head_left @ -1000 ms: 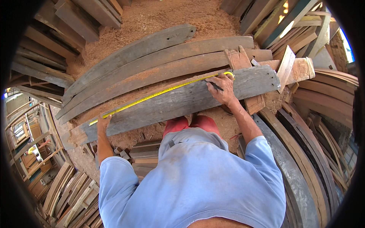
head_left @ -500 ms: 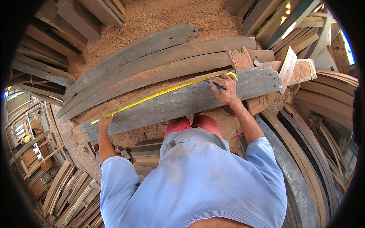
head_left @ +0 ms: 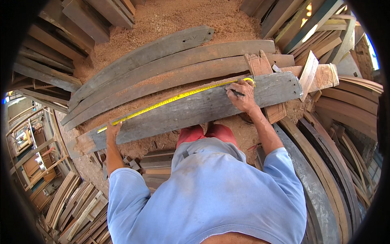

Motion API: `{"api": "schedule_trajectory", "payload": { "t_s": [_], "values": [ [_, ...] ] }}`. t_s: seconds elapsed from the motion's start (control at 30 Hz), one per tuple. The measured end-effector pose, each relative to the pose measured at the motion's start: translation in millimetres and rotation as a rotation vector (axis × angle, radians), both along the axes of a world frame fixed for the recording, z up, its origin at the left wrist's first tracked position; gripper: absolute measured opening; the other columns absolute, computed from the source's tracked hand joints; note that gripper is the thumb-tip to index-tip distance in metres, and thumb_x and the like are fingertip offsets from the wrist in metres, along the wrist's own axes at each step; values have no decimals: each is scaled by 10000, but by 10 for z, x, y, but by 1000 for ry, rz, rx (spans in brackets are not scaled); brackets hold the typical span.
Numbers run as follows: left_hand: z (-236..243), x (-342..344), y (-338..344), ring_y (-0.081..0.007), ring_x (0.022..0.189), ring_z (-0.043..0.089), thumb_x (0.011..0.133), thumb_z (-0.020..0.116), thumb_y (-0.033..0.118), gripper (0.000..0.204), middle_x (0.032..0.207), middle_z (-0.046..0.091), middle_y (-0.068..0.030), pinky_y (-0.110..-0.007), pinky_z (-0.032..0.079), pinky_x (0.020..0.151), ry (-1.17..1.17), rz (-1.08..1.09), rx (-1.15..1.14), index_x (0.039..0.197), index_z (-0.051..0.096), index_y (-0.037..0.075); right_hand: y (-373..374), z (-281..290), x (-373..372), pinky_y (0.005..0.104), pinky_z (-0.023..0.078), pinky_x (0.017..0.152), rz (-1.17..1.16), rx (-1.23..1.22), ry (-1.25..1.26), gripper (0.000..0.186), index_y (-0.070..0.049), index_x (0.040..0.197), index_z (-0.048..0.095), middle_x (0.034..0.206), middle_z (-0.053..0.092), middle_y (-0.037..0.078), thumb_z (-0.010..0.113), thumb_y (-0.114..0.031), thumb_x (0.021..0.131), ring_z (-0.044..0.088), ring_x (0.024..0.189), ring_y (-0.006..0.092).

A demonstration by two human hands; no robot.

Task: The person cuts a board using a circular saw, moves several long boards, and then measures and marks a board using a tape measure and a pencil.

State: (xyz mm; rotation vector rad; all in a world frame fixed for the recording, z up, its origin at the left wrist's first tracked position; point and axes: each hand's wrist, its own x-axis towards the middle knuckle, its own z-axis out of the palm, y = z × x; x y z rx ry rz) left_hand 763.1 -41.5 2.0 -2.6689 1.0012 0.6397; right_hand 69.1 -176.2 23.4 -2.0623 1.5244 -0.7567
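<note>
A weathered grey plank [head_left: 183, 110] lies across in front of me, tilted up toward the right. Along its far edge runs the yellow blade of a tape measure [head_left: 174, 98], pulled out straight. My left hand [head_left: 113, 130] is closed on the blade near its left end, thumb on top at the plank's edge. Toward the plank's right end, my right hand [head_left: 243, 96] is closed by the tape's yellow case, which its fingers partly cover. A dark, slim pencil or marker [head_left: 238, 93] sticks out between the fingers of that same hand.
Beyond the plank lie several curved boards [head_left: 170, 61] on sawdust [head_left: 174, 16]. A wooden crosspiece [head_left: 260, 64] passes under its right part. Stacked timber [head_left: 61, 36] stands at the far left, with more curved planks [head_left: 325, 175] at my right and board offcuts [head_left: 77, 203] at lower left.
Both hands keep their places on the tape and plank. The whole view has shifted very slightly.
</note>
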Motion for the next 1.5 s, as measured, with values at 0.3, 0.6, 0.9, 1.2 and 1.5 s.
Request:
{"api": "schedule_trajectory", "payload": {
  "t_s": [0.3,0.6,0.9,1.2,1.5],
  "values": [
    [76,-95,-28,-438,1428,484,784,841,574,1129,1513,499,-325,-446,401,1176,19,26,3,1576,336,-53,-2,15,-25,440,419,940,11,29,39,144,-162,930,788,859,731,80,751,-211,800,678,878,270],
    [77,-117,-52,-434,1422,493,756,873,559,1178,1497,505,-344,-434,407,1169,20,46,-12,1561,322,-102,-107,129,-112,475,408,1019,25,80,-136,424,-145,1281,687,1136,734,89,720,-284,882,614,1095,317],
    [68,-164,-13,-462,1409,489,797,832,551,1130,1475,518,-351,-459,365,1198,-38,-26,-39,1563,308,-93,-16,180,-82,627,299,1162,-122,43,548,619,-188,1466,532,1546,491,162,727,-184,879,418,1382,425],
    [275,-972,156,-399,1427,441,885,721,268,571,1544,493,-236,-598,225,1220,-350,-316,-192,1422,593,123,-482,438,-355,493,497,1033,39,346,471,497,-168,1289,700,1285,693,148,707,-44,807,626,1179,433],
    [569,-2610,-905,-437,1026,681,856,672,168,301,992,729,-220,-537,479,973,168,-687,-239,1137,605,87,-786,489,-648,489,512,980,136,325,481,480,-153,1229,736,1160,736,181,688,-22,770,680,1106,396]
  ]
}}
